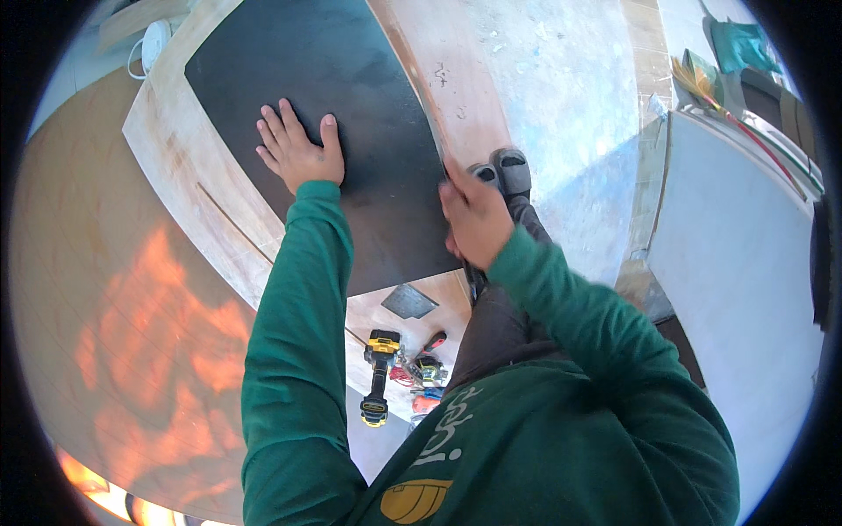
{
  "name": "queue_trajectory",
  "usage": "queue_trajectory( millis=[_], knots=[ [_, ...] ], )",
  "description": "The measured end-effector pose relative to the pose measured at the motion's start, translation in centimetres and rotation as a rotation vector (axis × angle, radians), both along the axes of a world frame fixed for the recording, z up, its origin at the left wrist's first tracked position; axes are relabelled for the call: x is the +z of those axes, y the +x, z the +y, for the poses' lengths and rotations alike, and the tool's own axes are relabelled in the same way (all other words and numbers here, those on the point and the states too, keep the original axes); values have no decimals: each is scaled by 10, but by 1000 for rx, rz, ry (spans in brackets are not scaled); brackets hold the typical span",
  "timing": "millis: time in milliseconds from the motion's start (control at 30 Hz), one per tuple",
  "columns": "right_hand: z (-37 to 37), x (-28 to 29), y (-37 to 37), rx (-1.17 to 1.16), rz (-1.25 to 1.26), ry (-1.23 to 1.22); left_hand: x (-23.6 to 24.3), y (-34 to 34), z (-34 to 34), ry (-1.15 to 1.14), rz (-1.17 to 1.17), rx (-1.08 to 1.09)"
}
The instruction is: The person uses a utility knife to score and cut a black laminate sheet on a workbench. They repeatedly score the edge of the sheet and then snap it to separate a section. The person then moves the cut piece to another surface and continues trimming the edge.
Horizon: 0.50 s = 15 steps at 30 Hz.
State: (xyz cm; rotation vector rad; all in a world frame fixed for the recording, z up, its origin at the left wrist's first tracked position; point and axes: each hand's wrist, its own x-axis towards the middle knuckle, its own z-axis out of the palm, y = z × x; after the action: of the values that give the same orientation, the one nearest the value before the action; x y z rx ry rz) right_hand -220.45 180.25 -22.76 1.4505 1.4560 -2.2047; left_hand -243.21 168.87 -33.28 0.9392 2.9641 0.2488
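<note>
A dark, smooth panel (386,202) lies on a pale wooden board. My left hand (303,153) rests flat on the panel with its fingers stretched out and the thumb apart. At the panel's right edge is my right hand (481,219), slightly blurred, with its fingers curled and the thumb side toward the edge. Whatever those fingers hold is hidden from view. On the wood nearer my body lie a square grey metal plate (410,302), a yellow and black cordless power tool (380,373) and a screwdriver with a red and black handle (435,341).
The pale wooden board (162,145) extends past the panel on the left. A small pile of tools (428,368) lies close to my waist. My sandals (511,171) stand right of the panel. A white cabinet-like box (732,289) is at far right, a white corded device (155,42) at upper left.
</note>
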Motion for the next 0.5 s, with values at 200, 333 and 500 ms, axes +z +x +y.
queue_trajectory(
  millis=[200,333,500],
  knots=[
    [72,-12,-118,-86,216,96,2,-3,4,-11,-11,-5],
    [48,-7,-60,12,58,-32,3,-5,0,-19,-13,6],
    [49,7,-56,-4,2,-74,5,-3,-3,-35,-4,13]
  ],
)
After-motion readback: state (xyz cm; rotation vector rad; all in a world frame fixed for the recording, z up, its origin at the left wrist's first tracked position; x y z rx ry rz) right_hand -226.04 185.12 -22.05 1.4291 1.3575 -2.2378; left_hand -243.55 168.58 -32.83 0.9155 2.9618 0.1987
